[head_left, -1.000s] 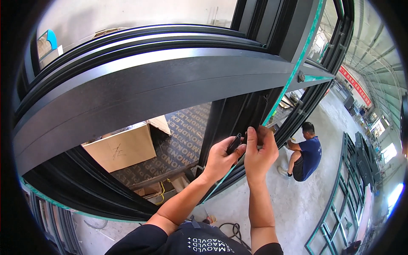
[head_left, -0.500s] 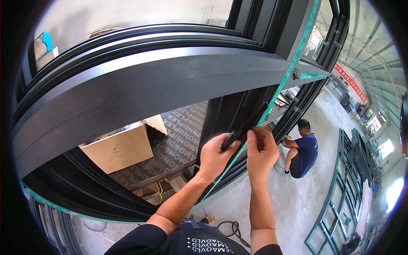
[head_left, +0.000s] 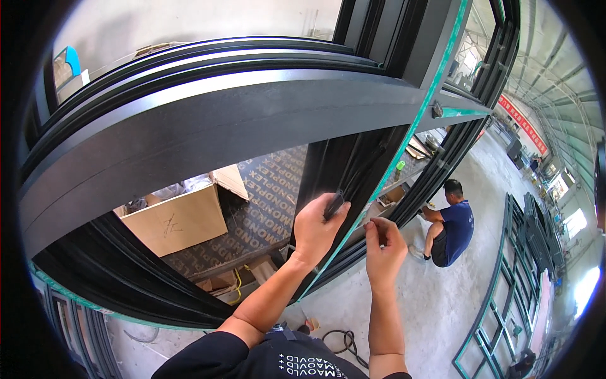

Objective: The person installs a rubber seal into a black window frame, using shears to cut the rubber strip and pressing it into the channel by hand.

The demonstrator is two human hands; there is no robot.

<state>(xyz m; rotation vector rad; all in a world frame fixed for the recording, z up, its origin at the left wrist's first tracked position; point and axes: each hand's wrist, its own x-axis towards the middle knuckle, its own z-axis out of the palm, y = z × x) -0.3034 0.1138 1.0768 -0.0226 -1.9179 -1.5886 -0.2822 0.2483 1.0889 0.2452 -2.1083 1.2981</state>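
My left hand point(head_left: 315, 230) is closed around a black strip point(head_left: 334, 204), whose end pokes out between thumb and fingers. It sits against the black grooved upright point(head_left: 322, 167) of a large dark window frame point(head_left: 208, 117). My right hand point(head_left: 386, 249) is at the other side of the green tape strip point(head_left: 404, 142) that runs down the frame's edge. Its thumb and index finger are pinched together; whatever is between them is too small to make out.
Through the frame opening shows a cardboard box point(head_left: 173, 221) on a printed board point(head_left: 265, 189). A co-worker point(head_left: 456, 221) squats on the right by the frame's lower side. Green-edged frames point(head_left: 505, 284) lie at far right. A black cable point(head_left: 346, 341) is on the floor.
My right hand has moved down and slightly away from the frame's edge. My left hand has shifted a little left, still gripping the black strip.
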